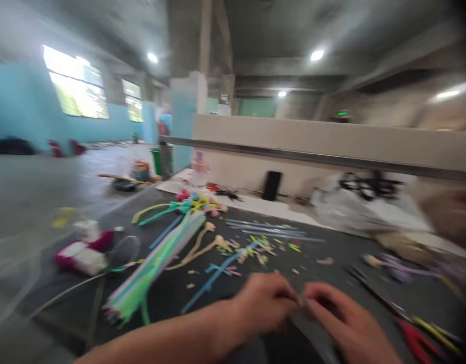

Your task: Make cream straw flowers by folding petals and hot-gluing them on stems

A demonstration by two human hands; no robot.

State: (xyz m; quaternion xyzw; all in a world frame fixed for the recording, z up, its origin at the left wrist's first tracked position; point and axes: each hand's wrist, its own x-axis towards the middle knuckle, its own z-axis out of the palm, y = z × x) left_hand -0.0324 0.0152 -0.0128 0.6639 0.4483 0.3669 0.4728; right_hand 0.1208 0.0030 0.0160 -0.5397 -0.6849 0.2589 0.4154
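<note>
My left hand (266, 302) and my right hand (344, 319) meet low in the middle, just above the dark tabletop (316, 283). Both are closed in a pinch, fingertips almost touching, around something small and pale that is too blurred to name. Left of them lies a long bundle of pastel fuzzy stems (159, 263), like pipe cleaners. A blue fuzzy stem (197, 298) is nearest my left hand. Scissors with red handles (415, 333) lie right of my right hand. Small yellow and pink scraps (261, 247) are scattered beyond my hands.
Several thin clear rods (271, 228) lie behind the scraps. A black phone (272, 185) leans against the back panel (233, 169), left of a clear plastic bag (331, 205). Purple-and-white bundles (81, 253) sit at the left edge. A pink-topped clear bottle (200, 172) stands behind.
</note>
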